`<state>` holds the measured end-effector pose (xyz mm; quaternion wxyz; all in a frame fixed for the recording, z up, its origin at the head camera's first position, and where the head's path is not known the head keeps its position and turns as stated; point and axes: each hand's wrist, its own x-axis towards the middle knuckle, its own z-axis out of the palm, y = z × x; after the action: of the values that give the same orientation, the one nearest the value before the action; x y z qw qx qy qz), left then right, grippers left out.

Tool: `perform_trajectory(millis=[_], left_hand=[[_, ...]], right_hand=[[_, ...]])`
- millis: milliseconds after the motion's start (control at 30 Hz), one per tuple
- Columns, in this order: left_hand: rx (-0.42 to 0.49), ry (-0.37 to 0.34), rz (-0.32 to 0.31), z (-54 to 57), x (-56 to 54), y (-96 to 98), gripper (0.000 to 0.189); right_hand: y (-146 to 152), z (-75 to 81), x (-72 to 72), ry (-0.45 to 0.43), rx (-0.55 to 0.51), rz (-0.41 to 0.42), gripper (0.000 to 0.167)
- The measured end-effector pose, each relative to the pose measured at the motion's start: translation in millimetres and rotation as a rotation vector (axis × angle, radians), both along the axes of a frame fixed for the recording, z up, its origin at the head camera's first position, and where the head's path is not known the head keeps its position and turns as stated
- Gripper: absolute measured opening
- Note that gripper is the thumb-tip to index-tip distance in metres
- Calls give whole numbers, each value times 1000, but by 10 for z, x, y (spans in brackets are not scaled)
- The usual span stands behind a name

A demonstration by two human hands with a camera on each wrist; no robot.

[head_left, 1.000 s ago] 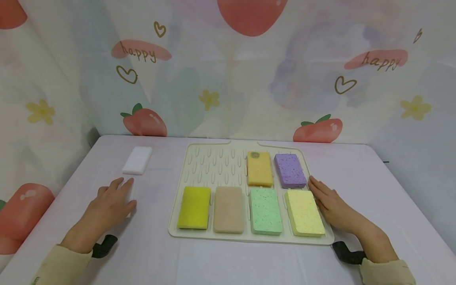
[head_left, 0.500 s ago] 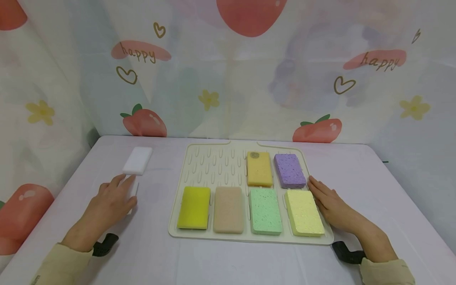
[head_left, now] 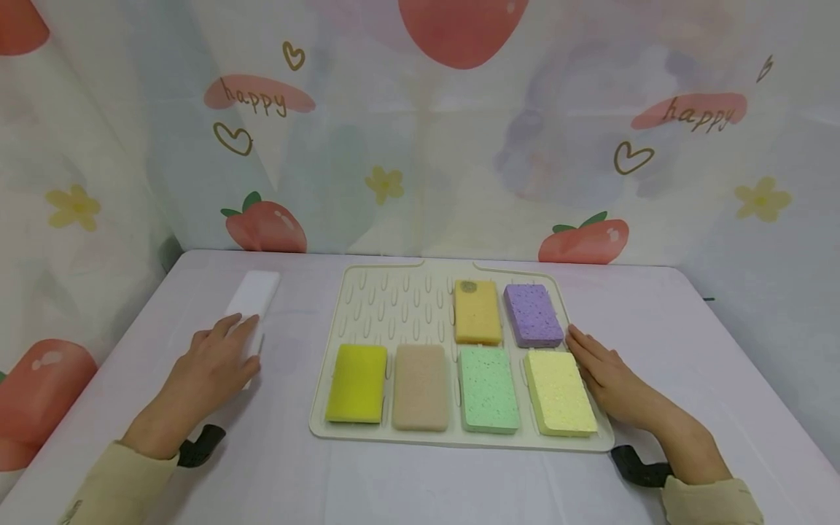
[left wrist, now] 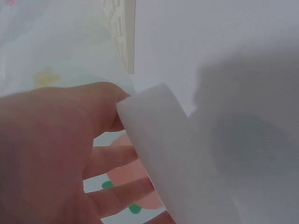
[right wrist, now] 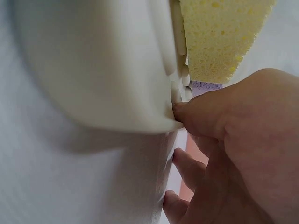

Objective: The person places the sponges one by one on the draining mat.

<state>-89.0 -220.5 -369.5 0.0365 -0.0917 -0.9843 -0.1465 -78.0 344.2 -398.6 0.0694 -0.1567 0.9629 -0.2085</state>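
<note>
In the head view my left hand (head_left: pixel 208 368) holds a white sponge (left wrist: pixel 154 135) over the left part of the table, largely hidden under the hand. The left wrist view shows thumb and fingers against its edges. Just beyond lies a second white sponge (head_left: pixel 254 292); whether the two touch I cannot tell. My right hand (head_left: pixel 613 375) rests by the right edge of a cream ribbed tray (head_left: pixel 453 442), its thumb touching the rim and its fingers on the tabletop. Closest to it on the tray are a pale yellow sponge (head_left: pixel 561 394) and a purple sponge (head_left: pixel 534 315).
A mint green sponge (head_left: pixel 488 390), a beige sponge (head_left: pixel 421 386) and a bright yellow sponge (head_left: pixel 357 383) line the tray's front row. Behind them lies a tan-yellow sponge (head_left: pixel 477 311) with a round mark. A printed curtain (head_left: pixel 446 160) hangs behind the table.
My left hand has moved forward and slightly right with its white sponge, towards the other white one. The right hand and the tray have stayed in place.
</note>
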Motion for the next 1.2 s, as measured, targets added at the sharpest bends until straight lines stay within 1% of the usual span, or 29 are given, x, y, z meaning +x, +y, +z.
perform_trajectory(millis=[167, 267, 400, 533, 967, 1200], left_hand=[[-29, -1, 9, 33, -20, 53, 57], [-41, 18, 6, 49, -28, 79, 58], [-44, 44, 1, 62, -40, 100, 59], [-40, 47, 2, 80, -48, 123, 59], [-31, -5, -7, 154, -111, 214, 57], [-58, -32, -15, 195, -144, 306, 54]], right_hand=[[-2, -4, 5, 2, -1, -1, 52], [-6, 1, 9, -2, -10, -3, 52], [-11, 7, 9, -11, -15, -7, 52], [-17, 11, 9, -19, -18, -13, 53], [-18, 7, 13, -12, -15, -10, 52], [-12, 4, 5, -16, -20, -13, 52]])
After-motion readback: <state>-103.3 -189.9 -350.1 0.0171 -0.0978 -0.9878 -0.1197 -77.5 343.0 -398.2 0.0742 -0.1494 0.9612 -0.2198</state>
